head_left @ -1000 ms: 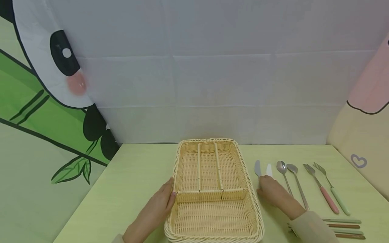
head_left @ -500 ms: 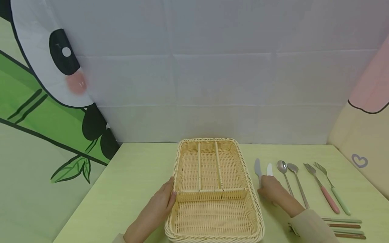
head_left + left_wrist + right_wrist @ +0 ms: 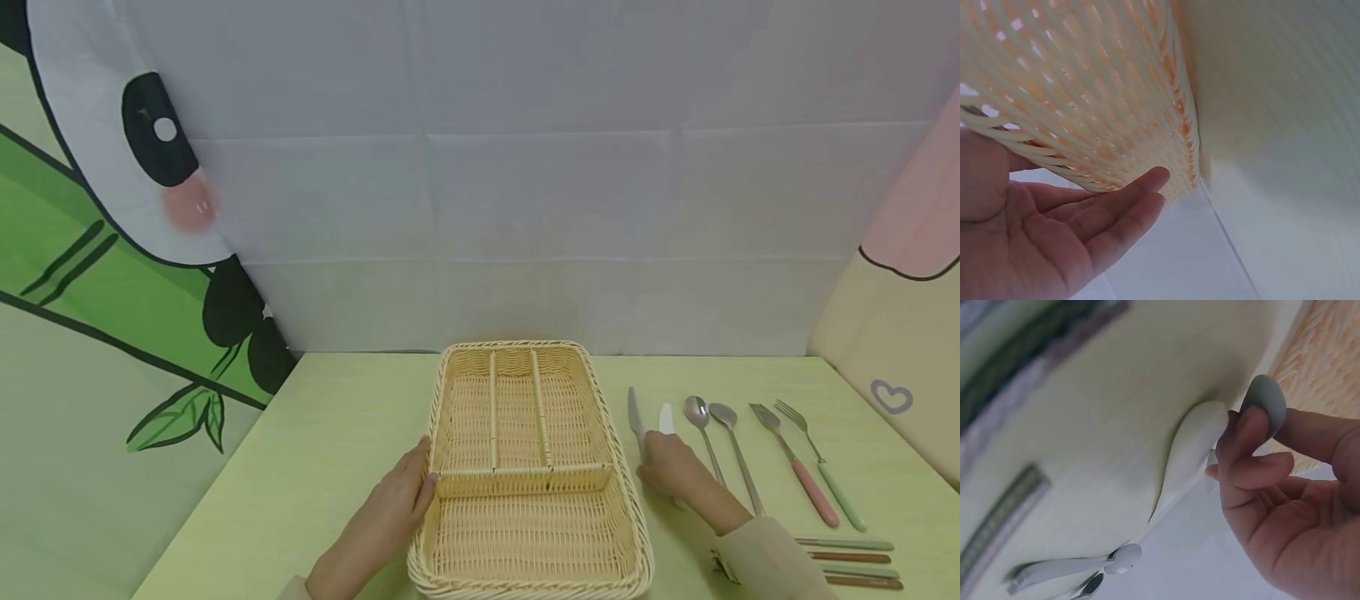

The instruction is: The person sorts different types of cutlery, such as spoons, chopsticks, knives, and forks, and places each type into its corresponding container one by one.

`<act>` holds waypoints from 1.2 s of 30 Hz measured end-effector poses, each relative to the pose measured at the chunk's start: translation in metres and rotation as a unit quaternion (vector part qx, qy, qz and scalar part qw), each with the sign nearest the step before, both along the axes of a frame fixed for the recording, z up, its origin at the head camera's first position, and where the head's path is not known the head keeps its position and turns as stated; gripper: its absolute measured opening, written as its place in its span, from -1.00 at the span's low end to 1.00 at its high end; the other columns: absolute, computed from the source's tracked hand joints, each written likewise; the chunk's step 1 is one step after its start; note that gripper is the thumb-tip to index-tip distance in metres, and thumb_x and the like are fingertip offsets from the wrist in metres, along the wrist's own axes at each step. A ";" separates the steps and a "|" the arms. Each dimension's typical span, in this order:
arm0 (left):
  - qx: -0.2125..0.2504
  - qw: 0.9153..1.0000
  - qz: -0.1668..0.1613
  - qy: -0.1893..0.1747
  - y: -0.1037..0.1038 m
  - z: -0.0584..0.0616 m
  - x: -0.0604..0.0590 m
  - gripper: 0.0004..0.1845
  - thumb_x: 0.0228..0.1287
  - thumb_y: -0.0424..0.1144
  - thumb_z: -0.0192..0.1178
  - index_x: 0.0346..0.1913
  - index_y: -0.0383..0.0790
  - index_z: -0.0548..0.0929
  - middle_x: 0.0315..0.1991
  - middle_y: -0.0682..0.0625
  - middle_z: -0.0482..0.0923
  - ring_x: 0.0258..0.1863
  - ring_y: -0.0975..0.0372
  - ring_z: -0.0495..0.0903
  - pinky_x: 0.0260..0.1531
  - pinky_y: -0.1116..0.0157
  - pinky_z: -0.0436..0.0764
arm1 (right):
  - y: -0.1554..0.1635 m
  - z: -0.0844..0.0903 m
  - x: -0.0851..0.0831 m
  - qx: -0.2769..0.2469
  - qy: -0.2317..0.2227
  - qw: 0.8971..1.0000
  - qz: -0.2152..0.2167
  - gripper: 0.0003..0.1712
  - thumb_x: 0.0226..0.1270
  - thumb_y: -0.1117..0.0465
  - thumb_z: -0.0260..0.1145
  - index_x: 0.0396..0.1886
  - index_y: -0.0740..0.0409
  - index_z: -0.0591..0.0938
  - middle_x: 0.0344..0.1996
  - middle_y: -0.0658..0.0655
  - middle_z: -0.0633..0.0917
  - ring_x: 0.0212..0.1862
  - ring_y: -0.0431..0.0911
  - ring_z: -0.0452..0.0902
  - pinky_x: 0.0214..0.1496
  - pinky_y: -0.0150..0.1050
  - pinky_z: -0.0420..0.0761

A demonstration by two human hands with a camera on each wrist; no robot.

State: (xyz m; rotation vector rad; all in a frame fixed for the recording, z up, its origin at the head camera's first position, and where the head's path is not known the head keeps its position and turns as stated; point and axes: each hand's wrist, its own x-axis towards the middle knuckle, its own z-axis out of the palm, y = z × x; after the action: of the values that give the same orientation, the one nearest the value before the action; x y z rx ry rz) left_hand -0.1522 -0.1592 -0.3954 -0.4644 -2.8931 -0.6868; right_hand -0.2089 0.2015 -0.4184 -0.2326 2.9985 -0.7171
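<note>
My left hand [image 3: 390,508] holds the left side of a wicker basket [image 3: 641,546], its thumb at the rim and the other fingers along the outer wall. In the left wrist view that hand's fingers [image 3: 1116,215] lie fairly straight. My right hand [image 3: 675,471] pinches a table knife [image 3: 634,412] by its grey-green handle [image 3: 1266,400], right of the basket. The knife's blade points away from me and looks turned partly on edge. Just beside it, a second knife [image 3: 666,419] lies on the table, its pale handle [image 3: 1194,444] seen in the right wrist view.
Two spoons [image 3: 696,411] lie right of the knives. Beyond them are a pink-handled fork [image 3: 813,496] and a green-handled fork [image 3: 840,496]. Several chopsticks [image 3: 858,558] lie near the right sleeve. Dividers [image 3: 525,482] split the basket into compartments. A printed cloth [image 3: 540,200] stands behind the table.
The pinched knife has turned a little onto its edge, and its blade tip has risen slightly. My left hand and the basket stay put.
</note>
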 end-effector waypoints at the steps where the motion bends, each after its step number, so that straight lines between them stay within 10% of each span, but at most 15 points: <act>1: -0.001 1.000 0.001 0.001 0.000 0.000 0.000 -0.46 0.39 -0.23 -0.06 0.31 -0.47 0.17 0.25 -0.32 0.28 0.21 -0.07 0.35 0.05 0.07 0.45 | 0.000 0.000 0.000 -0.002 -0.001 1.000 -0.004 -0.85 -0.02 0.43 0.24 -0.55 0.35 0.41 -0.66 0.13 0.46 -0.62 -0.09 0.40 -0.64 -0.33 0.43; 36: -0.007 0.998 -0.007 0.059 0.004 0.037 -0.022 -0.52 0.35 -0.16 0.01 0.23 -0.35 0.35 0.14 -0.24 0.44 0.14 -0.07 0.42 0.07 0.01 0.42 | -0.015 0.043 0.013 -0.028 0.170 0.985 -0.004 -0.59 0.09 0.42 0.29 -0.10 0.62 0.45 -0.54 0.31 0.63 -0.67 -0.19 0.38 -0.66 -0.43 0.33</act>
State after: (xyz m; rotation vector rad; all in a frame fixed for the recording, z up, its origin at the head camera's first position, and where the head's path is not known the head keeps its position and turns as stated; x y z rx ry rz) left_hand -0.1739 -0.1555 -0.3583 -0.5088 -2.7889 -0.6199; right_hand -0.1955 0.1867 -0.3753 -0.3807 3.3031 -0.8405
